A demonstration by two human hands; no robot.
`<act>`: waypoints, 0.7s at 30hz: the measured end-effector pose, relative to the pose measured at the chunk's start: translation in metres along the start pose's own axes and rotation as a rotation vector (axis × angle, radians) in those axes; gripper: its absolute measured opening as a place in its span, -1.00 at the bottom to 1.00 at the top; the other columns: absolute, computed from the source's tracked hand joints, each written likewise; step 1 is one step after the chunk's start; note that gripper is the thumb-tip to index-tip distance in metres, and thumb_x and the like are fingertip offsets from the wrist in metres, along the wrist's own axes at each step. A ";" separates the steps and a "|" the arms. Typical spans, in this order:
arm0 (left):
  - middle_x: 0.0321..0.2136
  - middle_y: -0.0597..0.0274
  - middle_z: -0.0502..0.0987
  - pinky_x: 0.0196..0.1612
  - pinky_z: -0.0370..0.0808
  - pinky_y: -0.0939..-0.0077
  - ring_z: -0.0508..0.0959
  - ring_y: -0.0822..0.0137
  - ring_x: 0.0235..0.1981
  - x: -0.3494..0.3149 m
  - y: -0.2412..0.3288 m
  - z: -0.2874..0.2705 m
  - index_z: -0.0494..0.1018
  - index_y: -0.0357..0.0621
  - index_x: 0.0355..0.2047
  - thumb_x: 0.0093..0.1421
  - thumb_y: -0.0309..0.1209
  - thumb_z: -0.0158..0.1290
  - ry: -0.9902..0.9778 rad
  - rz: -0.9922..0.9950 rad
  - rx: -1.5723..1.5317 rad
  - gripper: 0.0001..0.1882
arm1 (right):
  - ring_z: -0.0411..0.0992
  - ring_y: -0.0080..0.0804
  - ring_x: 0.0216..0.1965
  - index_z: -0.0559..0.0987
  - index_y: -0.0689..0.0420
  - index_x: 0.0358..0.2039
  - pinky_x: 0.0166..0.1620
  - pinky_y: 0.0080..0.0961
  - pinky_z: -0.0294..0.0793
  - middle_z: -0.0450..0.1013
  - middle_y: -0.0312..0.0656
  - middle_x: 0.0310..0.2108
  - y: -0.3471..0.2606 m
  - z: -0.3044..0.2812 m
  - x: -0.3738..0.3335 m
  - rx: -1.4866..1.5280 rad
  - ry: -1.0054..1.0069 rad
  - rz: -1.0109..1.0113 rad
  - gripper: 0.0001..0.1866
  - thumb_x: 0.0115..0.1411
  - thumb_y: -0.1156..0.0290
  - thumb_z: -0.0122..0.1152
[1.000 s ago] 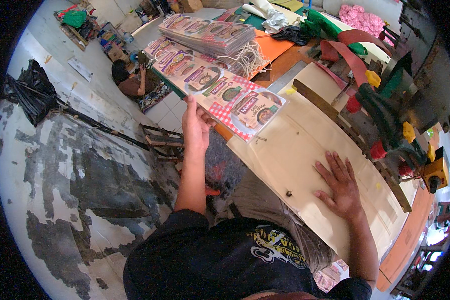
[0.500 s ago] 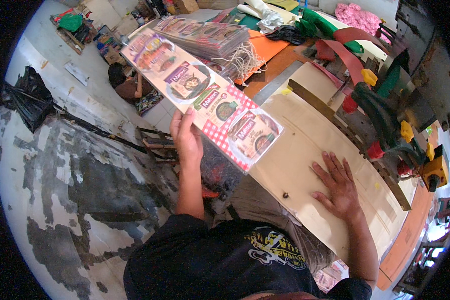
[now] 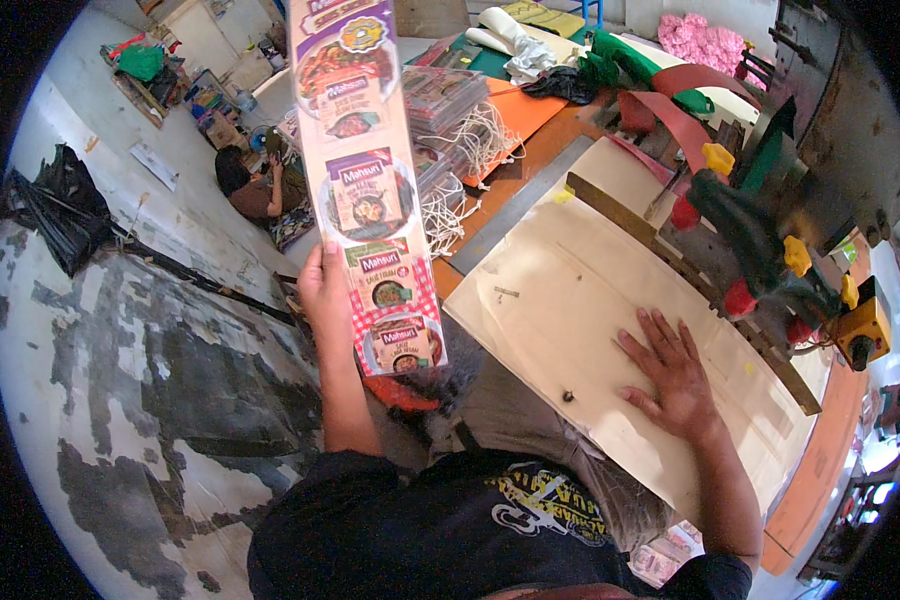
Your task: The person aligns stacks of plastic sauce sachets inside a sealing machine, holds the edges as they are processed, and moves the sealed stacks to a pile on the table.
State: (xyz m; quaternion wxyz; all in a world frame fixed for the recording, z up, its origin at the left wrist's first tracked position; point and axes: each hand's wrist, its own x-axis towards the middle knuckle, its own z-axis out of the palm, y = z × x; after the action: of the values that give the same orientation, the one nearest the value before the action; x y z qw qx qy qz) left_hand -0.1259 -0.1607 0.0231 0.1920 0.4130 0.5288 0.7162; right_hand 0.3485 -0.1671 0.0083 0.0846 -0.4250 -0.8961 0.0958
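My left hand (image 3: 325,290) grips a long printed plastic strip (image 3: 370,205) by its left edge, fingers partly hidden behind it. Food pictures and a red-and-white checked pattern cover the strip, which stands nearly upright, left of the work surface. My right hand (image 3: 670,375) lies flat with spread fingers on a cream sheet (image 3: 530,310) that covers the slanted work surface. Behind the held strip is a stack of similar plastic-covered printed strips (image 3: 450,95), with white strings (image 3: 445,220) hanging from it.
Along the sheet's far side runs a metal bar (image 3: 690,285), below a machine with red and yellow knobs (image 3: 718,157). A yellow control box (image 3: 863,330) sits at right. An orange sheet (image 3: 530,112) and pink material (image 3: 700,38) lie farther back. Someone (image 3: 250,185) sits at far left.
The printed strip has swung from a slant across the cream sheet to nearly upright, moving left with my left hand. My right hand stays flat in about the same place.
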 end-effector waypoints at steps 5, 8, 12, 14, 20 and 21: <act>-0.34 0.42 0.56 -0.27 0.39 0.69 0.41 0.67 -0.33 -0.010 0.002 0.002 0.52 -0.33 -0.23 0.50 -0.31 -0.02 -0.100 0.067 0.098 -0.70 | -0.06 -0.07 0.53 0.31 -0.13 0.43 0.52 0.03 -0.16 0.05 -0.06 0.51 0.006 0.003 -0.005 0.023 -0.004 -0.003 -0.23 0.26 -0.09 0.23; -0.39 0.47 0.51 -0.29 0.36 0.72 0.37 0.69 -0.35 -0.017 0.010 0.007 0.51 -0.30 -0.29 0.49 -0.31 0.00 -0.169 0.070 0.126 -0.71 | 0.10 0.01 0.47 0.44 0.03 0.32 0.47 0.06 0.04 0.22 -0.01 0.42 0.007 0.001 -0.007 0.139 0.084 -0.030 -0.28 0.15 0.19 0.42; -0.44 0.52 0.45 -0.35 0.31 0.71 0.31 0.70 -0.40 -0.017 0.010 0.003 0.49 -0.28 -0.33 0.48 -0.29 0.02 -0.256 0.049 0.127 -0.70 | 0.22 0.02 0.39 0.50 0.11 0.22 0.39 -0.03 0.21 0.32 -0.01 0.33 0.001 -0.012 -0.006 0.192 0.119 -0.065 -0.38 0.14 0.30 0.42; -0.48 0.55 0.40 -0.40 0.25 0.70 0.27 0.70 -0.43 -0.015 0.003 0.002 0.47 -0.26 -0.36 0.47 -0.28 0.03 -0.273 0.068 0.121 -0.69 | 0.27 0.03 0.35 0.52 0.13 0.18 0.35 -0.06 0.28 0.36 -0.01 0.30 -0.005 -0.020 -0.007 0.206 0.118 -0.062 -0.43 0.15 0.32 0.40; -0.59 0.60 0.28 -0.49 0.13 0.62 0.20 0.68 -0.49 -0.014 0.002 -0.007 0.43 -0.26 -0.48 0.43 -0.22 0.09 -0.284 0.050 0.267 -0.60 | 0.40 -0.01 0.24 0.54 0.09 0.17 0.23 -0.08 0.42 0.45 -0.06 0.21 -0.025 -0.046 -0.013 0.201 0.209 -0.148 -0.44 0.13 0.39 0.40; -0.60 0.58 0.28 -0.50 0.14 0.62 0.20 0.67 -0.50 -0.014 0.004 -0.009 0.44 -0.27 -0.48 0.42 -0.22 0.10 -0.314 0.041 0.318 -0.60 | 0.42 -0.02 0.21 0.55 0.09 0.15 0.20 -0.09 0.45 0.46 -0.05 0.20 -0.028 -0.049 -0.015 0.207 0.227 -0.162 -0.46 0.12 0.40 0.41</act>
State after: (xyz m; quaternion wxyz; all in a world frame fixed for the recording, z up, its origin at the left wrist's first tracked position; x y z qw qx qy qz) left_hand -0.1244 -0.1780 0.0207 0.1897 0.5551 0.5902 0.5546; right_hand 0.3484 -0.1907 0.0617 0.2361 -0.3485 -0.8974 0.1320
